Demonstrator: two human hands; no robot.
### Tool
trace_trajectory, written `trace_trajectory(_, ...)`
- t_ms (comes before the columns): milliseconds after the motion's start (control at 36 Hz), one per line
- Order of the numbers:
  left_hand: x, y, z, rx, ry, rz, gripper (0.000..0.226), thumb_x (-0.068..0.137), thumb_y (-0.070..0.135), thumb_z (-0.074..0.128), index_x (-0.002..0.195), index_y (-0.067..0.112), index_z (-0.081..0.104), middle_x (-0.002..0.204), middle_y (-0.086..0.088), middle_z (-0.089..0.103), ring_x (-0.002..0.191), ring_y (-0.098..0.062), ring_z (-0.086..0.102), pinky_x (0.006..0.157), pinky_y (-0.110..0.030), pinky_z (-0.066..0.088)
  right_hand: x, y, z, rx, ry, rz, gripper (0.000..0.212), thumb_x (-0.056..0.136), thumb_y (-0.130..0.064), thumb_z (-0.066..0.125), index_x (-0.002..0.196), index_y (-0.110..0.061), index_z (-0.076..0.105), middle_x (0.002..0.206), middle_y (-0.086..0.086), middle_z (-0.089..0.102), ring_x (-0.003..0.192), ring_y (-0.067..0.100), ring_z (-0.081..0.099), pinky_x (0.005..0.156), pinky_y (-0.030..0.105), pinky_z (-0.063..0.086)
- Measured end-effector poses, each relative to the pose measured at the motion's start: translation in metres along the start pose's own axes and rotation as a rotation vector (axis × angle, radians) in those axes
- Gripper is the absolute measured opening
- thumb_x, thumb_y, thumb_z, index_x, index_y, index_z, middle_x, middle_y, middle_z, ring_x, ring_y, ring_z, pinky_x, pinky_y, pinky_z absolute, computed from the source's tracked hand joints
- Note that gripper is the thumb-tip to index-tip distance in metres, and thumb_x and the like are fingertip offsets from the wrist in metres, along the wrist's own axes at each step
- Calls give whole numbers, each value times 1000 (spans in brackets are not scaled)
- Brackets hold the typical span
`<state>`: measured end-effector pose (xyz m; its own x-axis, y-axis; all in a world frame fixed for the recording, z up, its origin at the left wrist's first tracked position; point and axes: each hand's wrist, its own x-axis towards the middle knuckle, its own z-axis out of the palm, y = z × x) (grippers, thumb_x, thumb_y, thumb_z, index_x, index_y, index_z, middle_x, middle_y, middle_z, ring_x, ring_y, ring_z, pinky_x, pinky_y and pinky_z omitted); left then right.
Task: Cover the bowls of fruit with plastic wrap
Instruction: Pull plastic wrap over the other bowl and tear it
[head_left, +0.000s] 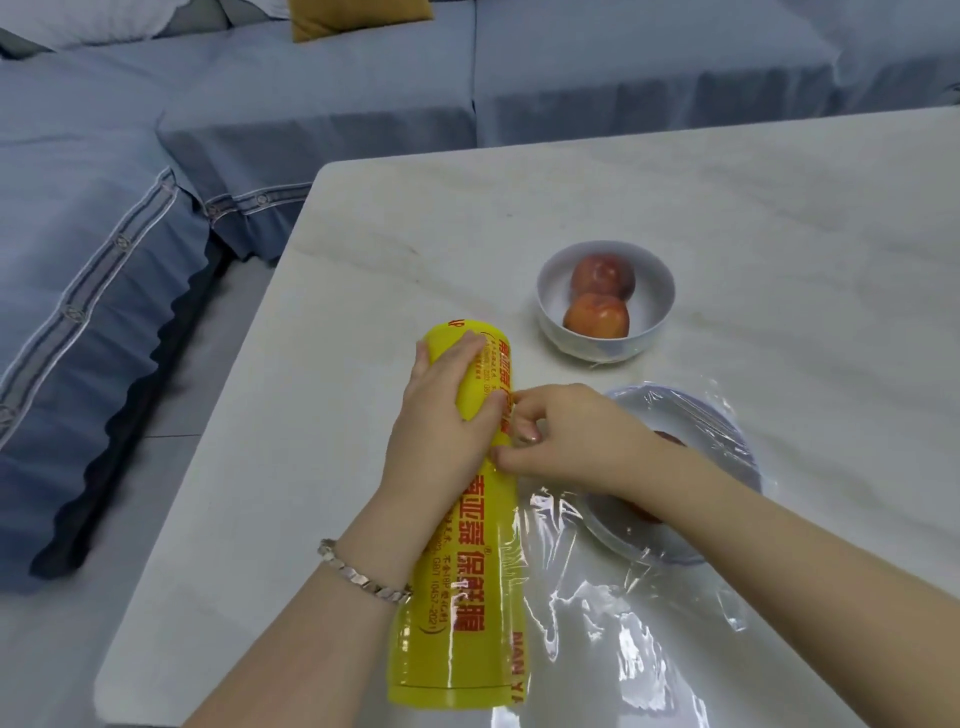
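Saw nearest the lens a long yellow cylindrical roll of plastic wrap (462, 597), red lettering along it, lying lengthwise on a pale marble-patterned table (675, 197); found the left hand (441, 415) palm-down over its far half, fingers and thumb curled round it and gripping, with a silver link bracelet (363, 577) on that wrist; found the right hand (566, 441) just beside the left thumb, fingertips drawn together and pinching the clear plastic film (623, 623) at the roll's right side. Traced that film, crumpled and glinting, from the roll across the table to the right and over a pale blue round bowl (727, 431) lying partly under the right forearm; made out something reddish inside it, too hidden to name. Spotted a white round bowl (556, 332) farther off, apart from both hands, holding two red-orange fruits (602, 278); noticed a wisp of film at its foot; could not tell whether its top was covered. Glimpsed a blue fabric sofa (311, 104) beyond the table, with a mustard cushion (358, 15) on it.
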<state>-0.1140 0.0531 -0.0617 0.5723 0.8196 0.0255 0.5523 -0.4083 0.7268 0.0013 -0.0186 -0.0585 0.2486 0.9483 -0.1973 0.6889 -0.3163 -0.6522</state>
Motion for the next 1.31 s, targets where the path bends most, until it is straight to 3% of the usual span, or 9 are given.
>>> trace_trajectory(167, 5, -5, 4, 35, 12, 32, 54, 88, 23, 61, 139, 24, 42, 155, 10, 21, 145, -9, 7, 108, -18, 12, -2, -2, 9, -62, 81, 50, 35, 65, -25, 60, 49, -13, 31, 59, 3, 50, 64, 25, 45, 57, 30, 38)
trace_trajectory(333, 4, -8, 2, -9, 18, 12, 60, 89, 24, 61, 143, 23, 35, 155, 12, 21, 145, -7, 7, 107, -17, 10, 1, 7, 16, -170, 151, 5, 30, 75, -17, 52, 51, -16, 34, 93, 7, 71, 93, 30, 61, 64, 29, 39)
trace_trajectory(417, 4, -10, 0, -12, 22, -11, 60, 89, 26, 60, 143, 23, 34, 155, 12, 21, 145, -7, 8, 107, -18, 11, -6, 0, 9, -188, 162, -8, 8, 78, -21, 55, 86, -20, 55, 100, 7, 65, 100, 28, 57, 81, 33, 41)
trace_trajectory(500, 4, -9, 0, 8, 11, -12, 62, 89, 29, 60, 144, 23, 32, 156, 11, 19, 145, -7, 7, 107, -18, 11, -14, -2, 6, -204, 182, -77, 36, 79, -22, 41, 107, -20, 64, 110, 8, 60, 106, 28, 52, 92, 35, 41)
trace_trajectory(806, 5, -7, 1, 14, 6, -7, 63, 89, 29, 61, 144, 21, 32, 156, 10, 19, 145, -8, 5, 107, -18, 10, -37, 6, 0, -91, 145, -363, 29, 63, -14, 36, 53, -18, 63, 69, -2, 69, 65, 19, 60, 77, 25, 41)
trace_trajectory(944, 1, -6, -1, 9, 37, -95, 67, 86, 36, 63, 144, 26, 31, 155, -1, 19, 143, -17, 18, 108, -25, 20, -49, -5, 0, -103, 78, -200, 35, 84, -33, 42, 103, -19, 67, 84, -3, 67, 90, 18, 57, 85, 22, 34)
trace_trajectory(1028, -1, -3, 0, 42, 66, -197, 72, 82, 44, 63, 143, 30, 27, 144, -7, 30, 132, -25, 35, 102, -34, 34, -49, -13, 6, -285, 3, -210, 55, 73, -64, 33, 84, -21, 65, 84, -1, 63, 90, 18, 51, 88, 29, 35)
trace_trajectory(1111, -1, -1, -1, 105, 55, -257, 78, 81, 51, 61, 145, 28, 21, 145, -6, 31, 126, -28, 44, 97, -38, 40, -46, -15, 10, -277, 6, -191, 36, 73, -57, 55, 69, -21, 60, 99, 0, 60, 103, 18, 48, 93, 29, 33)
trace_trajectory(1306, 1, 2, -1, 120, 8, -273, 80, 83, 50, 59, 146, 28, 16, 147, -5, 31, 124, -29, 46, 94, -38, 40, -42, -10, 31, -204, 246, -277, 42, 50, -32, 52, 41, -25, 12, 49, -11, 19, 56, 17, 35, 73, 23, 31)
